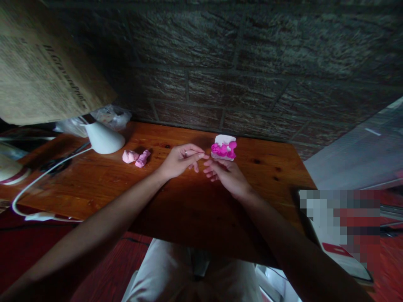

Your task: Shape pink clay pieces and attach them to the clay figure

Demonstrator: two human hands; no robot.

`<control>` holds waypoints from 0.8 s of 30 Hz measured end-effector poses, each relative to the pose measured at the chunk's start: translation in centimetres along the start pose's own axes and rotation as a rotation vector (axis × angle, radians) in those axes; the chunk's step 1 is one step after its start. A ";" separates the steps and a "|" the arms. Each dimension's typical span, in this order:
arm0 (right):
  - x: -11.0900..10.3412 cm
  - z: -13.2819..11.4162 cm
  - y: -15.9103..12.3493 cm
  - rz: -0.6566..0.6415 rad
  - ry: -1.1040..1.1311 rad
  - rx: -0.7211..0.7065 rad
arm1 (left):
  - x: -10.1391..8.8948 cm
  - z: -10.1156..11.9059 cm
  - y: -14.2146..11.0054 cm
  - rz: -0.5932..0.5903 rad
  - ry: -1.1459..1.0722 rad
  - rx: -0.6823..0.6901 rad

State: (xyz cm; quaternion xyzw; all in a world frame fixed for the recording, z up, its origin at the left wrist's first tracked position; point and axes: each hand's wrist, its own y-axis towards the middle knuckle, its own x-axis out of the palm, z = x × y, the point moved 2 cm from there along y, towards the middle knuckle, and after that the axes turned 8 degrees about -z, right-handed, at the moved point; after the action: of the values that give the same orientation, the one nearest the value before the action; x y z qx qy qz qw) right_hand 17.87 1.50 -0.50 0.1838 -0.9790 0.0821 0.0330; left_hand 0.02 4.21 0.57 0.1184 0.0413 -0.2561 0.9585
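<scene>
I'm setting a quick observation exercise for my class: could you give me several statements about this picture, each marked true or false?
1. The left hand and right hand are over a wooden table. True.
2. Nothing bright pink is on it. False: a bright pink piece lies just beyond the right hand.
3. Two pale pink lumps lie near the white lamp base. True.
4. The left hand's fingers are bare. False: one wears a ring.
5. Behind the table is a plain surface. False: it is a wall patterned in blocks.
</scene>
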 end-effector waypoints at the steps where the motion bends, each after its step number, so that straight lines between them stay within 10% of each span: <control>1: 0.0 0.0 0.0 0.008 0.003 0.007 | 0.0 0.0 0.0 0.004 0.005 -0.004; 13: -0.1 0.3 0.1 0.006 0.000 -0.038 | 0.2 1.0 -0.1 -0.022 0.021 -0.020; 24: 0.3 -0.4 -0.5 -0.079 -0.135 -0.361 | 0.8 0.2 0.0 -0.135 0.073 -0.080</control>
State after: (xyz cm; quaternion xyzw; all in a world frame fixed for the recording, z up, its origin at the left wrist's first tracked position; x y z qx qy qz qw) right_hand 17.80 1.07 0.03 0.2184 -0.9698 -0.1088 0.0030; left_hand 0.65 3.77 0.67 0.0860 0.0941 -0.3140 0.9408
